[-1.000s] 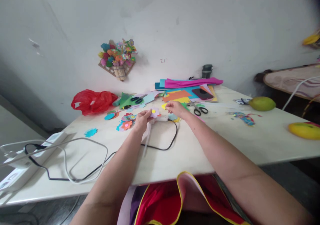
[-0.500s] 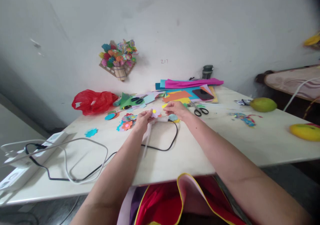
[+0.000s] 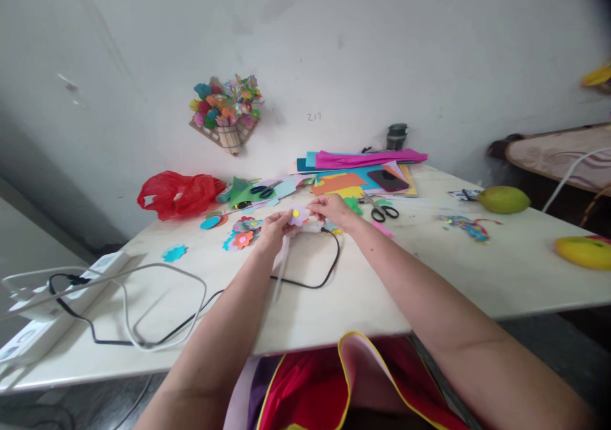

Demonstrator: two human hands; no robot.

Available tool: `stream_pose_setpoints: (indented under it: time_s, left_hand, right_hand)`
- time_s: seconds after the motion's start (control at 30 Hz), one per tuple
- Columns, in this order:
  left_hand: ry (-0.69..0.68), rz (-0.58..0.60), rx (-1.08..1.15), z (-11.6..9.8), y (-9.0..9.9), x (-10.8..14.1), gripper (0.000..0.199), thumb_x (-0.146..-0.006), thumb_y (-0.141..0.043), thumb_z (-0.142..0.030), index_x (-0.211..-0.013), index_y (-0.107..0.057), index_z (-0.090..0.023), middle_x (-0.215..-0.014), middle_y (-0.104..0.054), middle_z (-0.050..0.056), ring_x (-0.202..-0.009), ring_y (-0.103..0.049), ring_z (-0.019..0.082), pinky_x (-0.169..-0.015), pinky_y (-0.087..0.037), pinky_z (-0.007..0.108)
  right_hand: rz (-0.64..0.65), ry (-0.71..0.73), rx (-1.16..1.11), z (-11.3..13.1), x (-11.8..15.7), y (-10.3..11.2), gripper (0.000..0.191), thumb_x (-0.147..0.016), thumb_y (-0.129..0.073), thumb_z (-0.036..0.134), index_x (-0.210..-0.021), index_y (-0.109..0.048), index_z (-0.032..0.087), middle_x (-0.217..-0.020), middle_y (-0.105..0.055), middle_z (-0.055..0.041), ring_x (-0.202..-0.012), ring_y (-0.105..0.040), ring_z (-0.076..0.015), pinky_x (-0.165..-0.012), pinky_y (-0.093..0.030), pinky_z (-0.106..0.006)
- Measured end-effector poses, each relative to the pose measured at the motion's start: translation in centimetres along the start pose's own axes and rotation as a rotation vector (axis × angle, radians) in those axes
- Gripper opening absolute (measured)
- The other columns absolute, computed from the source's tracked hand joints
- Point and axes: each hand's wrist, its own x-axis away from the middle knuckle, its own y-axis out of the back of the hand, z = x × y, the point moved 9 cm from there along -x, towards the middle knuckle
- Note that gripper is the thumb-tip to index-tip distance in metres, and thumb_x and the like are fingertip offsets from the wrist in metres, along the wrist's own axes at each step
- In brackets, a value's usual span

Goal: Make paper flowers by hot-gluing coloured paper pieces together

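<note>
My left hand [image 3: 277, 224] pinches the left edge of a pale lilac paper flower [image 3: 298, 216] that has a yellow round centre. From the other side my right hand [image 3: 329, 207] reaches the flower's right edge, thumb and fingers pressed together; what they hold is too small to make out. Below the flower lies a white glue gun [image 3: 309, 227] with a black cord and a clear stick at its left end. A pile of cut paper flowers [image 3: 242, 238] sits left of my left hand.
Scissors [image 3: 379, 212] lie right of my right hand. Coloured sheets [image 3: 344, 182], a phone [image 3: 387, 180] and a red bag [image 3: 176, 194] are at the back. Cables and a power strip [image 3: 62, 309] stand left, mangoes [image 3: 503, 200] right.
My right hand has moved slightly left, up to the flower's edge. The yellow piece that showed at its fingertips is no longer visible there. My left hand and the flower have barely moved.
</note>
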Motion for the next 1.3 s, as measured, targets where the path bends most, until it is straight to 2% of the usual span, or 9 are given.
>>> stream_pose_setpoints:
  time_s: [0.2,0.4,0.67,1.07,1.3]
  left_hand:
    - [0.02,0.01,0.022,0.1,-0.5,0.3,0.032,-0.051,-0.079,-0.033,-0.064,-0.061,-0.011,-0.062,-0.064,0.003,-0.058,-0.061,0.013,-0.063,-0.05,0.029]
    - [0.013,0.024,0.031,0.1,-0.6,0.4,0.029,-0.051,-0.079,-0.03,-0.064,-0.062,-0.011,-0.062,-0.064,0.003,-0.059,-0.061,0.014,-0.063,-0.049,0.028]
    - [0.008,0.016,0.048,0.2,-0.6,0.3,0.026,-0.051,-0.078,-0.028,-0.063,-0.062,-0.011,-0.059,-0.063,0.003,-0.057,-0.06,0.013,-0.062,-0.049,0.027]
    - [0.025,0.034,0.044,0.6,-0.6,0.2,0.024,-0.056,-0.076,-0.028,-0.067,-0.064,-0.011,-0.065,-0.065,0.005,-0.062,-0.061,0.013,-0.065,-0.05,0.028]
    - [0.039,0.047,0.025,0.7,-0.7,0.2,0.026,-0.054,-0.077,-0.028,-0.069,-0.065,-0.011,-0.065,-0.065,0.004,-0.063,-0.061,0.014,-0.064,-0.05,0.028]
  right_hand:
    - [-0.047,0.067,0.305,0.5,0.2,-0.6,0.005,-0.065,-0.059,0.009,-0.063,-0.061,0.013,-0.043,-0.048,0.0065,-0.039,-0.043,-0.0069,-0.039,-0.035,-0.019]
    - [-0.091,0.279,0.502,1.2,0.0,-0.6,0.011,-0.066,-0.059,0.008,-0.065,-0.068,0.014,-0.051,-0.059,0.0025,-0.052,-0.052,-0.0091,-0.053,-0.04,-0.02]
    - [-0.046,0.457,0.778,2.8,0.5,-1.8,0.014,-0.07,-0.059,0.008,-0.07,-0.072,0.014,-0.07,-0.069,-0.0048,-0.068,-0.059,-0.0141,-0.066,-0.041,-0.023]
    - [0.049,0.442,1.139,2.3,1.1,-3.3,0.024,-0.083,-0.046,0.018,-0.087,-0.07,0.015,-0.087,-0.067,-0.0093,-0.081,-0.058,-0.0177,-0.071,-0.038,-0.025]
    - [0.041,0.411,1.242,2.4,1.6,-3.7,0.027,-0.086,-0.042,0.019,-0.089,-0.067,0.012,-0.09,-0.065,-0.0119,-0.082,-0.058,-0.0198,-0.069,-0.037,-0.027]
